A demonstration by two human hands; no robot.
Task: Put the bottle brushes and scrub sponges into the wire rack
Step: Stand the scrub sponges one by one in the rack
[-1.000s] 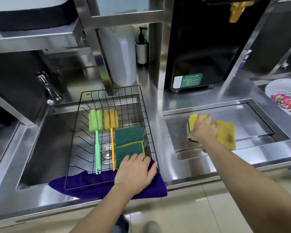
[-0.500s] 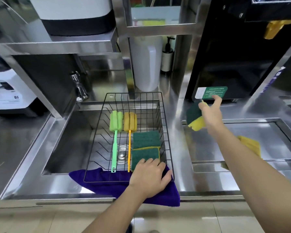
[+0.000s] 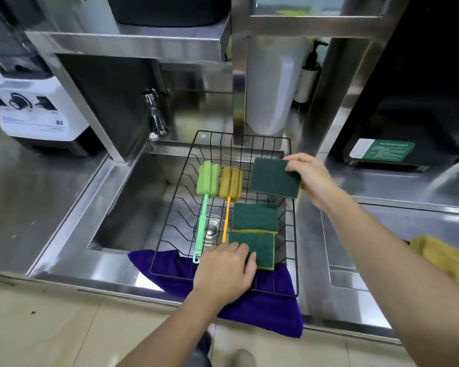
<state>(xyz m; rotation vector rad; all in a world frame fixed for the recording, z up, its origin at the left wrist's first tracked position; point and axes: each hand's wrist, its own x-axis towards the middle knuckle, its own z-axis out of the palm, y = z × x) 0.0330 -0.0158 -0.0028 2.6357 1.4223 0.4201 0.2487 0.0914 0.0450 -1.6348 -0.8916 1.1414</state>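
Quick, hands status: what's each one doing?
Left hand: open, flat on the near scrub sponge in the wire rack.
Right hand: holding another sponge.

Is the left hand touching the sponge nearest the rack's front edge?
Touching. The head view shows the left hand resting on the wire rack front, its fingertips overlapping the near edge of the front sponge with no gap visible.

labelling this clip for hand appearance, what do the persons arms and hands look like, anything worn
Both forearms are bare right up to the frame edge: no sleeves, gloves, watch, bracelets or rings can be seen. The left hand and the right hand are uncovered, with short nails and no visible markings. Nothing of the upper arms or clothing above them shows.
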